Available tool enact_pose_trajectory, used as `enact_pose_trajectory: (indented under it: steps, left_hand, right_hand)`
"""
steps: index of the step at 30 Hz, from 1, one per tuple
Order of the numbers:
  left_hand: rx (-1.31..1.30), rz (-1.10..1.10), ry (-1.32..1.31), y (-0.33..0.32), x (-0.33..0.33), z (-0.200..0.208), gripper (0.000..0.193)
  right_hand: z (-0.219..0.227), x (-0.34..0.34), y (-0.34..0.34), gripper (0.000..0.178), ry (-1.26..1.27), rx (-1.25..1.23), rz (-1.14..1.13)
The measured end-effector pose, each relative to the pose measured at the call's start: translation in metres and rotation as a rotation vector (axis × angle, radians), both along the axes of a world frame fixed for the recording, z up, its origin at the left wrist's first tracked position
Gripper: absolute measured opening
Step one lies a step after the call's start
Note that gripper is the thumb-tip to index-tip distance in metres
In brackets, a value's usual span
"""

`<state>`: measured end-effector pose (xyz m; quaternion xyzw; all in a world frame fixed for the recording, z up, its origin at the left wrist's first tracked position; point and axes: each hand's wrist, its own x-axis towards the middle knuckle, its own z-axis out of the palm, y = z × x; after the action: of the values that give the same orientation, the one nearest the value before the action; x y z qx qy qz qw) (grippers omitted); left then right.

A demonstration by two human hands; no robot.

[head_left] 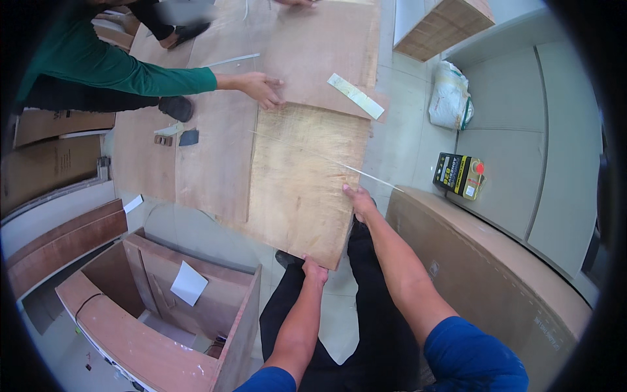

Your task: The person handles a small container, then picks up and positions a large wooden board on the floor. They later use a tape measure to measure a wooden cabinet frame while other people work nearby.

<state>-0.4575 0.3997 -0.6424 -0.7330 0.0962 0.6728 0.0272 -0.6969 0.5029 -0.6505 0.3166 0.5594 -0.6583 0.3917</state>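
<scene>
A light plywood sheet [304, 183] reaches from my legs toward the far boards. My left hand [315, 270] is closed on its near edge, thumb on top. My right hand [359, 201] grips the sheet's right edge higher up, with its fingers partly hidden beneath. A thin pale strip [372, 176] lies across the sheet and sticks out past its right edge. At the far end, a co-worker's hand [261, 89] in a green sleeve touches the seam between this sheet and a browner plywood board [313, 59].
A curved wooden cabinet frame [150, 326] stands at the lower left, with a paper on it. To the right are a long wooden panel [483, 261], a yellow-black can [460, 175] and a white sack [450, 97]. A patterned strip [356, 96] lies on the far board.
</scene>
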Motion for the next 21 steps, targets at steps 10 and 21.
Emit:
enact_pose_trajectory:
  steps: [10,21]
  left_hand:
    - [0.116,-0.149,0.039,0.011,0.019,0.075,0.063]
    - [0.36,-0.227,0.247,-0.01,0.083,0.298,0.052]
  right_hand:
    - [0.106,0.012,0.01,0.045,0.296,0.029,0.074]
    - [0.354,0.065,-0.019,0.035,0.623,0.654,0.36]
